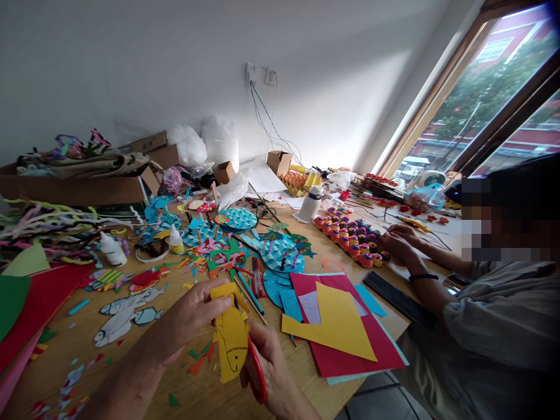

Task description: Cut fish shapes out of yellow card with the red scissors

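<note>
Two own hands at lower centre. Left hand (192, 318) pinching the top of a yellow paper fish (231, 341) between thumb and fingers. Right hand (271, 373) closed around red-handled scissors (258, 367), blades hidden behind the fish, wrist cut off by the bottom edge. Fish flat, thin card, drawn outline and eye faintly visible, held just above the wooden table (131, 373).

Right of the hands: one yellow sheet (341, 326) with angled cut edges on one red sheet (371, 350), blue paper beneath, mostly covered. Left of the hands: grey paper fish (126, 315), count hard to make out. Two white glue bottles (112, 249) at centre left. Scalloped blue paper discs (280, 254) at centre, at least three. Fuzzy pipe cleaners (52, 224) tangled at left, uncountable.

Co-worker at right, two hands (400, 242) resting by a tray of coloured cups (354, 236), body cut off by the frame.
</note>
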Motion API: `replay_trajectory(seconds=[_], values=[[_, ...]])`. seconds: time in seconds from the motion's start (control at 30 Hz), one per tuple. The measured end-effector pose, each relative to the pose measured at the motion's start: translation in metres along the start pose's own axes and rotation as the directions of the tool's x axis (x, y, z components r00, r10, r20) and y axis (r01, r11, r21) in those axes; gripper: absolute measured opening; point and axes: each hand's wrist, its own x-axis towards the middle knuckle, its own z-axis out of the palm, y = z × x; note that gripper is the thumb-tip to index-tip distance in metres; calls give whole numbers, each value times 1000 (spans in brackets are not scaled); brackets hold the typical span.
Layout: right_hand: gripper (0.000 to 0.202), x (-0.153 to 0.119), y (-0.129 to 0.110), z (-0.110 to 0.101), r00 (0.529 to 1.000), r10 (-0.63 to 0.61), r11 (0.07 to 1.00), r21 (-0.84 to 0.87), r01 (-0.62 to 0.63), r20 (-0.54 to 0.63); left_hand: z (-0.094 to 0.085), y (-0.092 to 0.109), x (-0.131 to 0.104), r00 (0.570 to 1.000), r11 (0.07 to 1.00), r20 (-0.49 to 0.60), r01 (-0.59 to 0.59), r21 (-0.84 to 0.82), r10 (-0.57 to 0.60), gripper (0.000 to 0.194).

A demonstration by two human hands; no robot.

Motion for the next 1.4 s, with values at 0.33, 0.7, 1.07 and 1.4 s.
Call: replay_trajectory(seconds=[0.33, 0.7, 1.07, 1.4], values=[[51, -2, 2, -2, 1000, 10, 999, -49, -10, -16, 2, 4, 0, 999, 1000, -32, -5, 30, 6, 14], [47, -2, 1, -4, 1000, -10, 996, -89, 7, -25, 6, 4, 0, 991, 1000, -130, 7, 13, -5, 19], [53, -1, -1, 1, 999, -31, 999, -33, 30, -15, 7, 2, 0, 993, 1000, -117, 7, 19, -4, 20], [52, -2, 0, -1, 999, -44, 997, -59, 43, -16, 5, -2, 0, 997, 1000, -77, 5, 25, -3, 19]])
